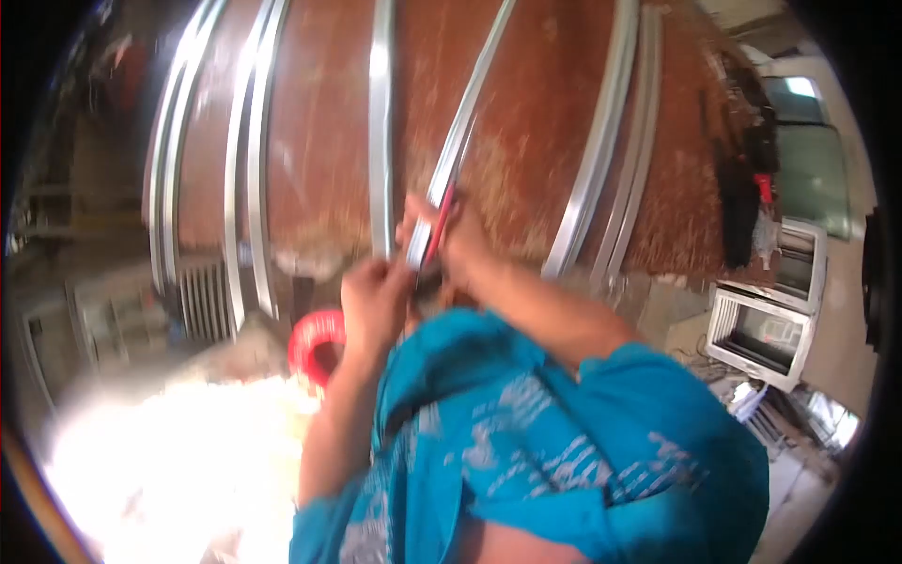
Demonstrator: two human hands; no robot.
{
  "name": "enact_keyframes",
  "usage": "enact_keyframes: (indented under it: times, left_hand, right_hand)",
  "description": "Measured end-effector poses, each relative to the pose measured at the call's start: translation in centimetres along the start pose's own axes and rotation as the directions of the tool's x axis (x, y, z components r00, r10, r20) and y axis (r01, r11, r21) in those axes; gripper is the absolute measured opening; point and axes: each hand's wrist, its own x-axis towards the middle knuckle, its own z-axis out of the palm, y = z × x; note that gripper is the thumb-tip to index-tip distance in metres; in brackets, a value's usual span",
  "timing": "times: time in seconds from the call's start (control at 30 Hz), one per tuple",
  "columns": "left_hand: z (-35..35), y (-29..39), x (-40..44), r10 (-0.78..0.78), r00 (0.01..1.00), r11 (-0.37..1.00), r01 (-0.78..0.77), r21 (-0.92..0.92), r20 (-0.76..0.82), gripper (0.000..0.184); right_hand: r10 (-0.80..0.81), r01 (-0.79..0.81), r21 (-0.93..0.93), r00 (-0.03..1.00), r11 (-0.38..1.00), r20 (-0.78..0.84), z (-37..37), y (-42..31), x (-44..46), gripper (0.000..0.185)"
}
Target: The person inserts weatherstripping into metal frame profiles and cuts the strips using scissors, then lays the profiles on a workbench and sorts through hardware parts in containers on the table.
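Observation:
A long, thin silvery metal strip (467, 108) lies slanted across the reddish-brown work table (324, 122), its near end at the table's front edge. My left hand (369, 287) is closed on that near end. Just above and to the right, my right hand (446, 230) has its fingers wrapped round a slim red object (440, 221), which lies along the strip. Both hands are close together in front of my blue shirt. What the red object is cannot be made out through the blur.
More metal strips lie lengthwise on the table, some to the left (254, 141) and some to the right (597, 141). Dark tools (738, 202) sit at the right edge. A red round object (319, 340) is below the front edge, and white frames (763, 329) stand at the right.

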Motion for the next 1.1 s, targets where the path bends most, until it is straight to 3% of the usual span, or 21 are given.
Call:
enact_keyframes:
  times: [0.1, 0.17, 0.23, 0.27, 0.3, 0.33, 0.37, 0.4, 0.43, 0.47, 0.5, 0.53, 0.57, 0.6, 0.67, 0.7, 0.73, 0.8, 0.9, 1.0, 1.1]
  left_hand:
    - [0.4, -0.4, 0.5, 0.010, 1.000, 0.999, -0.011, -0.032, -0.019, 0.022]
    - [0.2, -0.3, 0.4, 0.028, 0.999, 0.999, -0.027, -0.025, 0.044, 0.026]
    - [-1.2, -2.4, -0.9, 0.073, 0.984, 0.991, -0.054, -0.118, 0.163, 0.024]
    - [-1.8, -3.8, -1.6, 0.149, 0.968, 0.981, -0.118, -0.153, 0.203, 0.023]
    - [-2.7, -6.1, -1.8, 0.152, 0.978, 0.987, -0.159, 0.037, 0.146, 0.020]
    - [-3.6, -9.3, -2.3, 0.169, 0.981, 0.955, -0.188, 0.229, 0.098, 0.017]
    - [-4.5, -12.7, -2.9, 0.150, 0.989, 0.935, -0.136, 0.327, -0.017, 0.015]
    - [-5.6, -16.0, -3.6, -0.008, 0.993, 0.904, 0.056, 0.424, -0.114, 0.016]
    - [-6.9, -22.1, -4.1, -0.131, 0.966, 0.774, 0.240, 0.586, -0.222, 0.019]
    - [-8.7, -31.0, -5.6, 0.022, 0.961, 0.753, 0.165, 0.637, -0.275, 0.020]
    - [-9.9, -35.1, -8.6, -0.034, 0.913, 0.811, 0.263, 0.522, -0.406, 0.019]
    - [-10.7, -39.9, -12.0, -0.402, 0.698, 0.836, 0.543, 0.073, -0.592, 0.020]
    - [-11.8, -41.8, -14.9, -0.643, 0.472, 0.755, 0.521, -0.398, -0.603, 0.025]
    - [-12.9, -43.3, -17.5, -0.848, 0.258, 0.528, 0.338, -0.779, -0.462, 0.030]
    - [-17.1, -47.6, -22.2, -0.821, 0.208, 0.498, -0.191, -0.846, -0.531, 0.041]
    - [-19.8, -45.5, -24.7, -0.752, 0.210, 0.577, -0.248, -0.778, -0.624, 0.044]
    - [-22.8, -44.1, -26.4, -0.732, 0.110, 0.608, -0.337, -0.719, -0.672, 0.026]
    - [-30.8, -41.1, -32.0, -0.572, -0.109, 0.773, -0.402, -0.491, -0.813, 0.022]
    - [-44.9, -32.1, -41.7, -0.053, -0.441, 0.942, -0.321, 0.102, -0.896, 0.020]
    - [-48.2, -16.2, -43.4, 0.388, -0.506, 0.857, -0.110, 0.504, -0.770, 0.027]
    - [-41.6, 0.8, -37.4, 0.656, -0.395, 0.706, 0.017, 0.708, -0.643, 0.036]
  right_hand:
    - [-0.110, 0.109, -0.063, 0.994, 0.992, -0.020, 0.9, -0.9, -0.1, 0.033]
    - [-0.013, 0.021, -0.113, 0.997, 0.993, 0.074, -0.4, -2.0, 0.7, 0.028]
    - [-0.019, 0.015, -0.065, 0.997, 0.998, -0.069, 0.9, -3.4, 0.0, 0.025]
    - [0.002, -0.004, 0.040, 0.999, 0.999, 0.034, -0.4, -3.6, 0.8, 0.024]
    - [-0.034, 0.017, 0.157, 0.993, 0.987, 0.110, 0.3, -5.3, -0.2, 0.024]
    - [-0.128, 0.116, 0.130, 0.987, 0.985, 0.093, 0.6, -6.9, -0.4, 0.020]
    - [-0.031, 0.027, 0.019, 0.982, 0.999, 0.185, -0.4, -9.2, -1.0, 0.023]
    - [-0.113, 0.101, 0.084, 0.980, 0.991, 0.162, 0.3, -10.8, -1.4, 0.026]
    - [-0.098, 0.082, 0.076, 0.966, 0.994, 0.239, 0.6, -12.2, -2.4, 0.032]
    - [-0.108, 0.073, 0.149, 0.963, 0.986, 0.246, 1.0, -13.9, -3.0, 0.038]
    - [-0.042, -0.081, 0.269, 0.905, 0.960, 0.424, -0.5, -15.5, -2.2, 0.042]
    - [-0.022, -0.098, 0.246, 0.895, 0.964, 0.445, -0.3, -16.3, -2.3, 0.042]
    - [-0.001, -0.115, 0.222, 0.885, 0.968, 0.465, 0.0, -17.1, -2.3, 0.042]
    - [-0.020, -0.055, 0.170, 0.912, 0.984, 0.409, 0.6, -16.6, -2.1, 0.035]
    - [-0.049, 0.032, 0.061, 0.955, 0.998, 0.293, 1.8, -14.4, -1.6, 0.019]
    - [0.007, 0.005, -0.038, 0.954, 0.999, 0.301, 2.0, -13.6, -1.4, 0.019]
    - [-0.044, 0.052, -0.027, 0.972, 0.998, 0.230, 2.3, -12.4, -0.8, 0.019]
    - [-0.029, 0.037, -0.044, 0.987, 0.998, 0.155, 2.6, -10.6, -0.1, 0.017]
    - [-0.010, 0.024, -0.042, 0.958, 0.999, 0.285, 2.4, -11.1, 1.6, 0.019]
    - [-0.045, 0.071, -0.080, 0.957, 0.994, 0.287, 3.0, -11.0, 2.8, 0.020]
    - [-0.059, 0.085, -0.127, 0.978, 0.988, 0.202, 3.1, -8.9, 3.8, 0.023]
